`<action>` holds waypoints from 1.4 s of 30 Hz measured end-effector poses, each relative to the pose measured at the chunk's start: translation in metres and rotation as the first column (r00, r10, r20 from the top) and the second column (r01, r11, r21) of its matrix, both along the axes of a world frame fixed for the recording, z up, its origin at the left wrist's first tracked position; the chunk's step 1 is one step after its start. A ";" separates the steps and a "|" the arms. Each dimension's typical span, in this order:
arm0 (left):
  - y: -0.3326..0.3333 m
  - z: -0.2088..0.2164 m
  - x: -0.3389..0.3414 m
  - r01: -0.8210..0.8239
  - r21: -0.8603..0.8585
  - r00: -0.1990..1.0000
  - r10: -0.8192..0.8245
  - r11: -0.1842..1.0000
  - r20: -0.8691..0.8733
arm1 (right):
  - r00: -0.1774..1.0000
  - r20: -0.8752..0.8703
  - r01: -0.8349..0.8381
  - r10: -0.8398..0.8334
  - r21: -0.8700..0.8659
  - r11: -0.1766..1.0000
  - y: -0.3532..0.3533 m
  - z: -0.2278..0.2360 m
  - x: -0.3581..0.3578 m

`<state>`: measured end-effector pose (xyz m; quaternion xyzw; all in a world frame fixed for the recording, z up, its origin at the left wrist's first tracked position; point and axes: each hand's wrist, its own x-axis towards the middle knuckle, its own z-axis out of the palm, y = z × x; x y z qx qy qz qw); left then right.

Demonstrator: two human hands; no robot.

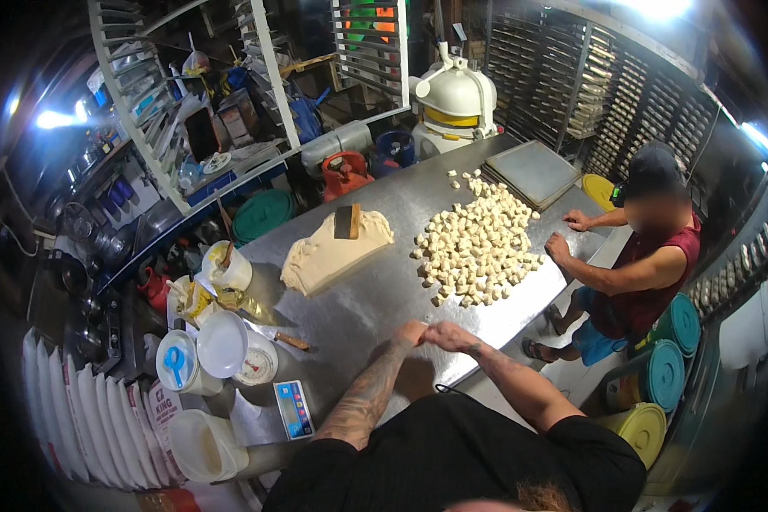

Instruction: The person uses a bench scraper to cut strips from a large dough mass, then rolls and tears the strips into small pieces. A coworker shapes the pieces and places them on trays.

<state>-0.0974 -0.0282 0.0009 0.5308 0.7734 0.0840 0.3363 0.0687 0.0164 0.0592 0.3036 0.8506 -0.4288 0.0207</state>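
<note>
My left hand [410, 332] and my right hand [449, 335] meet over the near side of a metal table [358, 328]. Both are closed, and I cannot make out whether anything is in their fingers. Beyond them lies a wide heap of small pale dough pieces [478, 243]. To its left rests a big slab of dough [333, 260], with a dough scraper [347, 222] with a wooden edge on top of it. A wooden-handled knife [292, 340] lies left of my hands.
A digital scale [293, 410], a dial scale [256, 367] and white tubs [205, 448] crowd the table's left end. Flat trays [533, 171] are stacked at the far right corner. A co-worker [657, 264] stands at the right edge, hands by the table. A white machine [456, 98] stands behind.
</note>
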 end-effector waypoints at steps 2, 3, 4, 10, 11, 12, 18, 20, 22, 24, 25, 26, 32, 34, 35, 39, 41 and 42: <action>0.014 -0.006 -0.020 0.011 -0.080 0.996 -0.004 0.997 0.088 | 0.982 -0.082 -0.175 0.170 -0.062 0.983 0.001 0.022 0.000; 0.019 -0.008 -0.022 0.040 -0.047 0.993 -0.035 0.998 0.112 | 0.978 -0.207 0.002 0.035 0.176 0.984 0.010 0.037 -0.003; 0.023 -0.008 -0.028 0.042 -0.016 0.992 -0.040 0.999 0.120 | 0.949 -0.316 0.122 0.006 0.383 0.916 0.021 0.052 -0.008; 0.002 0.004 -0.005 -0.097 0.196 0.982 0.062 0.976 0.177 | 0.958 -0.272 0.282 -0.091 0.837 0.469 0.086 0.075 -0.022; -0.006 0.005 -0.001 -0.125 0.284 0.981 0.077 0.951 0.175 | 0.973 -0.223 0.183 -0.067 0.554 0.812 0.081 0.064 -0.016; -0.014 0.007 0.002 -0.156 0.376 0.979 0.091 0.913 0.185 | 0.968 -0.236 0.200 -0.086 0.515 0.833 0.058 0.045 -0.014; -0.025 0.036 0.008 -0.055 0.124 0.970 0.023 0.991 0.243 | 0.965 -0.091 0.259 -0.245 0.193 0.946 0.002 -0.012 -0.001; -0.022 0.047 0.021 -0.054 0.079 0.996 0.048 0.995 0.071 | 0.955 -0.127 0.292 -0.269 0.227 0.929 0.006 -0.014 -0.005; -0.022 0.050 0.025 -0.012 0.096 1.000 0.012 0.995 0.002 | 0.989 -0.013 0.142 -0.148 0.367 0.920 0.010 -0.013 -0.007; -0.018 0.044 0.021 0.057 0.070 0.998 -0.055 0.996 -0.028 | 0.989 0.003 0.144 -0.147 0.189 0.971 0.005 -0.006 -0.004; -0.014 0.038 0.010 0.109 0.035 0.994 -0.108 0.993 -0.025 | 0.981 -0.007 0.194 -0.194 0.114 0.974 0.000 0.000 -0.001; -0.010 0.030 0.001 0.145 0.004 0.989 -0.144 0.989 -0.027 | 0.999 -0.001 0.047 -0.047 0.016 0.999 -0.003 0.008 -0.001; 0.021 0.009 -0.022 -0.049 -0.006 0.989 0.049 0.999 0.138 | 0.941 -0.316 0.294 -0.119 0.591 0.751 0.050 0.086 -0.019; 0.015 0.018 -0.013 -0.098 0.002 0.952 0.093 0.995 0.292 | 0.966 -0.252 0.260 -0.064 0.918 0.298 0.084 0.097 -0.021; 0.014 0.024 -0.005 -0.108 -0.018 0.983 0.109 0.994 0.150 | 0.977 -0.205 0.210 -0.057 0.886 0.414 0.091 0.093 -0.022; -0.012 0.033 0.008 -0.253 0.378 0.923 0.106 0.891 0.369 | 1.000 0.019 0.004 -0.012 0.389 0.921 0.056 0.037 -0.007; -0.019 0.031 0.008 -0.192 0.335 0.947 0.084 0.923 0.310 | 0.995 -0.101 0.031 -0.008 0.228 0.973 0.025 0.007 0.001; -0.019 0.029 0.010 -0.166 0.264 0.950 0.083 0.950 0.301 | 0.992 -0.065 0.120 -0.105 0.302 0.946 0.016 -0.003 0.001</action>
